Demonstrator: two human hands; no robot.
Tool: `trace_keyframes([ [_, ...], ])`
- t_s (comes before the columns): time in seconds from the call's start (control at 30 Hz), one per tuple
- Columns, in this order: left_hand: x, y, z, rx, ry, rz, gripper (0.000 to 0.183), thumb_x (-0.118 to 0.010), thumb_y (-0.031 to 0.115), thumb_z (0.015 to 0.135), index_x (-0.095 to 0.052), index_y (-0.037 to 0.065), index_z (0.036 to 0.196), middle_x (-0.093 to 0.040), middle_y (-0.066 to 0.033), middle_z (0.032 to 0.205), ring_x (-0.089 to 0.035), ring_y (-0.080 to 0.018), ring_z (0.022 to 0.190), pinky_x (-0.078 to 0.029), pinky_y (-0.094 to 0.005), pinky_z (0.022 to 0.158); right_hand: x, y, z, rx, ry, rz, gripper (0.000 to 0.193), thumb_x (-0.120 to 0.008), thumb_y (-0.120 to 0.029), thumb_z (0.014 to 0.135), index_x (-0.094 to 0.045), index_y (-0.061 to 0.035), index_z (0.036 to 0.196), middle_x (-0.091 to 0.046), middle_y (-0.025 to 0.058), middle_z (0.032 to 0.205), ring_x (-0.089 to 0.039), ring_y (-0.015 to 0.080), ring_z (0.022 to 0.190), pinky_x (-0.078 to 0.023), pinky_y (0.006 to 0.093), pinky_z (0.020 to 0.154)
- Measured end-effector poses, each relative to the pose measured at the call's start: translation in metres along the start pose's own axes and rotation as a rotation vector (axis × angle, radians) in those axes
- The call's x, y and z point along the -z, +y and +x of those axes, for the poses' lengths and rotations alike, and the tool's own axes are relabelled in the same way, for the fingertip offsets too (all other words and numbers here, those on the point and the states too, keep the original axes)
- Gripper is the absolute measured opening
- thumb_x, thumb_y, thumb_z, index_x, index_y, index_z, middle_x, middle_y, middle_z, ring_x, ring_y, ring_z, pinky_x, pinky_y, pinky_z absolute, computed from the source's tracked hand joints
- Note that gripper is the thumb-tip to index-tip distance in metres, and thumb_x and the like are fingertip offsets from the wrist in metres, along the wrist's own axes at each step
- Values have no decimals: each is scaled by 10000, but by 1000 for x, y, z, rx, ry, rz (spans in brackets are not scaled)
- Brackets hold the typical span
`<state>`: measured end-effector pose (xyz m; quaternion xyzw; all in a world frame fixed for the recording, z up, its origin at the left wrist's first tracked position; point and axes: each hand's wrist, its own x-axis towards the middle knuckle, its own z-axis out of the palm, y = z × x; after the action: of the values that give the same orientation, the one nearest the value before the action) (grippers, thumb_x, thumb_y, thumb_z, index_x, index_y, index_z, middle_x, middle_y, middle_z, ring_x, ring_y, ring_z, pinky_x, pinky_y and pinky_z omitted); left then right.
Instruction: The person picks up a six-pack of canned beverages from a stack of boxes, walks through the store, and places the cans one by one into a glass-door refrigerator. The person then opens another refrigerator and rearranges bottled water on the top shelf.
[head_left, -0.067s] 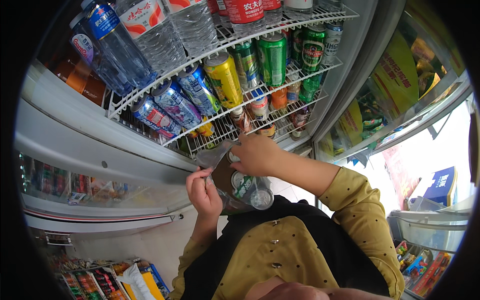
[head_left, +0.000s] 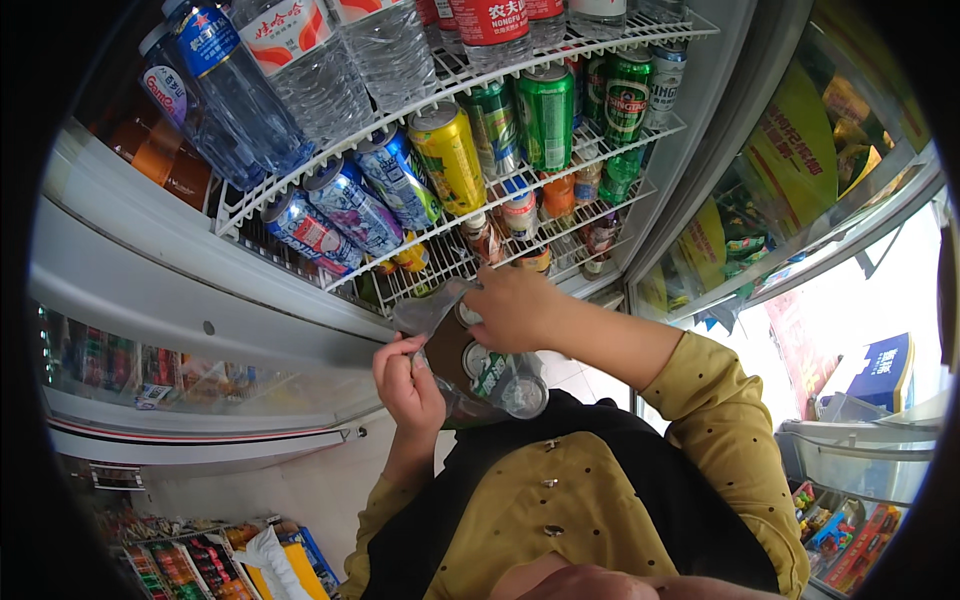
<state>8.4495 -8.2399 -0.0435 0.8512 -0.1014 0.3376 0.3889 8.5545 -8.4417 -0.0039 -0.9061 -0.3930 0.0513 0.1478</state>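
Observation:
In front of my body, below the fridge shelves, is a pack of drink cans in clear plastic wrap [head_left: 425,314]. The wrap is torn open at the top and stands up loosely. Inside, a green and silver can [head_left: 480,362] shows its top, with brown cardboard [head_left: 440,352] beside it. Another can end [head_left: 524,394] shows through the film at the near right corner. My left hand [head_left: 408,388] is closed, pinching the wrap's left edge. My right hand [head_left: 515,308] reaches in from the right, its fingers curled at the wrap's upper edge over a can top; the fingertips are partly hidden.
White wire shelves [head_left: 440,228] ahead hold upright cans, including a yellow can [head_left: 447,160] and a green can [head_left: 545,120]. Water bottles [head_left: 300,65] stand on the upper shelf. Glass fridge doors flank me, the right one [head_left: 780,180] open. Packaged goods [head_left: 200,565] lie lower left.

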Motion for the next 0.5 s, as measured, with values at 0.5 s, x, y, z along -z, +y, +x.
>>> trace_keyframes([
  [0.5, -2, 0, 0, -13, 41, -10, 31, -506, -65, 866, -527, -42, 866, -616, -176, 1038, -654, -336, 959, -477, -532, 1061, 30, -19, 3, 219, 30, -342, 227, -689, -180, 826, -746, -106, 1033, -535, 116, 1456, -518, 323, 1342, -539, 441, 951],
])
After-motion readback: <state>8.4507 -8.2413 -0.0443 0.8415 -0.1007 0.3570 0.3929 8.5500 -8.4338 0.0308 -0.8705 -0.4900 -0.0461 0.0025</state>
